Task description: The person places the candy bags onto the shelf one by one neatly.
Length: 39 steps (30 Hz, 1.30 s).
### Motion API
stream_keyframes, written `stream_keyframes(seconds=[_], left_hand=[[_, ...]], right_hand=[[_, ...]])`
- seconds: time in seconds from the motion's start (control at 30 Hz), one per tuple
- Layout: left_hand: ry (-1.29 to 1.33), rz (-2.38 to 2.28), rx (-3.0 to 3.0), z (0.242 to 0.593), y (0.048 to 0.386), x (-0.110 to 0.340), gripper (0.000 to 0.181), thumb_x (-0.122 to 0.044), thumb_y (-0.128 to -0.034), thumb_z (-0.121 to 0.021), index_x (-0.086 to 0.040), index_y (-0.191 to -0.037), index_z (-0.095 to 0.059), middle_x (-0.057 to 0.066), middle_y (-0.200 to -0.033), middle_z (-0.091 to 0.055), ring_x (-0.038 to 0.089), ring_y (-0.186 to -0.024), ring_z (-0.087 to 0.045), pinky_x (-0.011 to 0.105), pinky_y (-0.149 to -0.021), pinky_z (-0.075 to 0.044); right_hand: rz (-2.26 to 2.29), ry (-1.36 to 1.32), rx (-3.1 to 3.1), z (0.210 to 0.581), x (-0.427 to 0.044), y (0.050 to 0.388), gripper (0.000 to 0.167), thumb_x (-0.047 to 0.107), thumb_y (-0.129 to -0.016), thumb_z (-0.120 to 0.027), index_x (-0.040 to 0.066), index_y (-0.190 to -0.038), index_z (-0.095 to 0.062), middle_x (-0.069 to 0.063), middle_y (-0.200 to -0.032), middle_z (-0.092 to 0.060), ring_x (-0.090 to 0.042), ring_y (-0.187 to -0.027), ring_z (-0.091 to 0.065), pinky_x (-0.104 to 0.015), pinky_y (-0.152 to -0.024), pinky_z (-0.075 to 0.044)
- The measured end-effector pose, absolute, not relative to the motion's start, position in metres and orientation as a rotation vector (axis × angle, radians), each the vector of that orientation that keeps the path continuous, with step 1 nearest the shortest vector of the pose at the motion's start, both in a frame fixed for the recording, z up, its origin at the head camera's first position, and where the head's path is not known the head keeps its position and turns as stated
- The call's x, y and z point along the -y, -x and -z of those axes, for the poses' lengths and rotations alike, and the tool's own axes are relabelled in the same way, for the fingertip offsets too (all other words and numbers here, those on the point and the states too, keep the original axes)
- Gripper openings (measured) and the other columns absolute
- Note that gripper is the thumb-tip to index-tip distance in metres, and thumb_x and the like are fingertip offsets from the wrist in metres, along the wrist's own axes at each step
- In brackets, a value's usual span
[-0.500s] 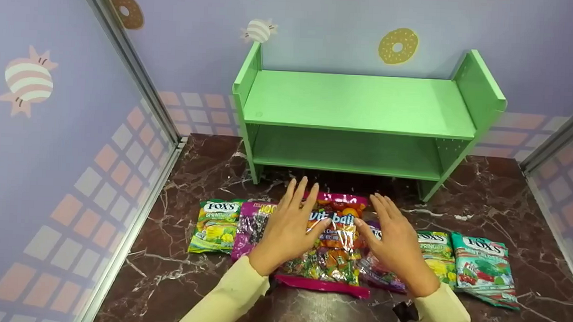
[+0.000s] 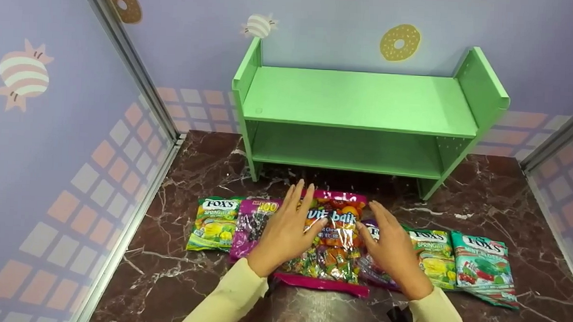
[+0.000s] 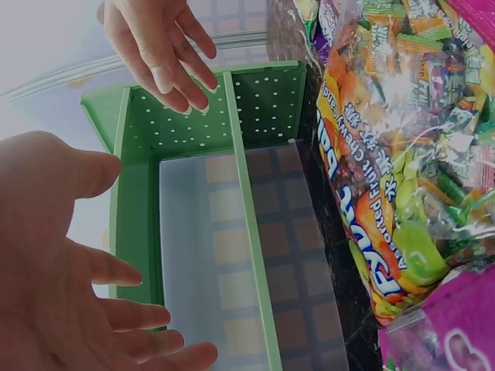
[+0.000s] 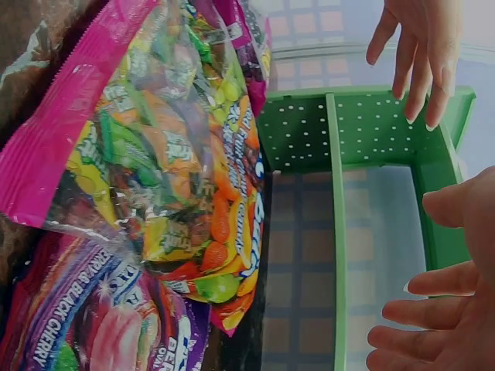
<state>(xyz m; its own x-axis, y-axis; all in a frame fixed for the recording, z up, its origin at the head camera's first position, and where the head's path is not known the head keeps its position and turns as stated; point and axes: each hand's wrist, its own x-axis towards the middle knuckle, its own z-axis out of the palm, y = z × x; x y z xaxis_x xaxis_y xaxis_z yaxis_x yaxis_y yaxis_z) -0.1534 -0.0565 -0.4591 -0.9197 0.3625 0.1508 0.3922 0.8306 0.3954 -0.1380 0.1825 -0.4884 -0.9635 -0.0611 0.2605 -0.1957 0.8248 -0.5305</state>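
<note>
A large candy bag (image 2: 335,260) with magenta ends and a clear window full of wrapped sweets lies in the middle of a row of bags. My left hand (image 2: 286,231) hovers over its left side, fingers spread and straight. Over its right edge and the purple bag (image 2: 376,274) beside it, my right hand (image 2: 394,248) hangs with fingers extended. Both wrist views show the hands apart from the bag, palms facing each other, holding nothing. Left of the big bag is a purple bag marked 100 (image 2: 247,229), partly hidden under it.
A green FOX'S bag (image 2: 213,225) lies at the row's left end; a yellow-green FOX'S bag (image 2: 434,257) and a teal FOX'S bag (image 2: 482,266) lie at the right. Behind stands a green two-tier shelf (image 2: 361,99) on the dark marbled tabletop (image 2: 165,281), with patterned walls around.
The head view has shifted very slightly. Both hands have drifted a little to the left over the bags, still with straight fingers. The bags lie as before.
</note>
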Motion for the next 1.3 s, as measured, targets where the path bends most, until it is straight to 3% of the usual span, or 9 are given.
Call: stream_keyframes(seconds=[0.53, 0.8, 1.0, 1.3], left_hand=[[0.546, 0.756, 2.97, 0.479, 0.155, 0.059, 0.074, -0.055, -0.1006, -0.033, -0.013, -0.157, -0.01, 0.017, -0.162, -0.005, 0.033, -0.149, -0.017, 0.051, -0.101, -0.047], [0.492, 0.835, 3.006, 0.484, 0.154, 0.059, 0.074, -0.054, -0.1005, -0.035, -0.012, -0.157, -0.011, 0.014, -0.163, -0.007, 0.035, -0.146, -0.024, 0.057, -0.111, -0.034], [0.429, 0.865, 3.024, 0.487, 0.153, 0.06, 0.076, -0.053, -0.1002, -0.038, -0.008, -0.156, -0.012, 0.017, -0.161, -0.014, 0.042, -0.13, -0.047, 0.054, -0.108, -0.039], [0.373, 0.844, 3.02, 0.494, 0.155, 0.061, 0.077, -0.051, -0.0998, -0.041, 0.0, -0.153, -0.018, 0.023, -0.153, -0.033, 0.04, -0.12, -0.056, 0.049, -0.102, -0.046]], right_hand=[[-0.901, -0.163, 2.788, 0.5, -0.18, 0.138, 0.057, 0.032, -0.093, -0.064, 0.002, -0.139, -0.049, -0.023, -0.137, -0.055, -0.043, -0.124, -0.053, -0.058, -0.1, -0.044], [-0.893, -0.171, 2.733, 0.509, -0.179, 0.14, 0.051, 0.028, -0.092, -0.066, 0.0, -0.133, -0.055, -0.023, -0.13, -0.059, -0.041, -0.12, -0.056, -0.056, -0.099, -0.045], [-0.821, -0.165, 2.698, 0.516, -0.178, 0.141, 0.043, 0.025, -0.09, -0.069, 0.001, -0.124, -0.061, -0.02, -0.111, -0.065, -0.038, -0.102, -0.063, -0.054, -0.084, -0.051], [-0.776, -0.117, 2.754, 0.524, -0.179, 0.142, 0.046, 0.028, -0.09, -0.069, -0.003, -0.123, -0.062, -0.018, -0.1, -0.064, -0.033, -0.08, -0.064, -0.051, -0.07, -0.052]])
